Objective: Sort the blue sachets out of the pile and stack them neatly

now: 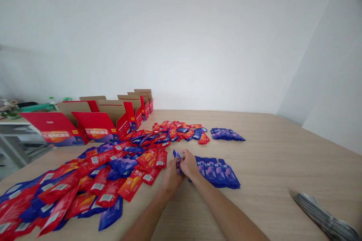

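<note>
Both of my hands meet over the middle of the table, closed on a small blue-purple pouch. My left hand grips it from the left and below. From the right, my right hand pinches it, and fingers cover much of the pouch. Just right of my hands lies an overlapping row of blue pouches, printed sides up. A second blue row rests farther back. To the left spreads a mixed heap of red pouches and blue pouches.
Red open-topped cartons with raised flaps line the table's left side, running back toward the wall. A striped bundle lies at the front right of the wooden table. Beyond the left edge stands another table with assorted items.
</note>
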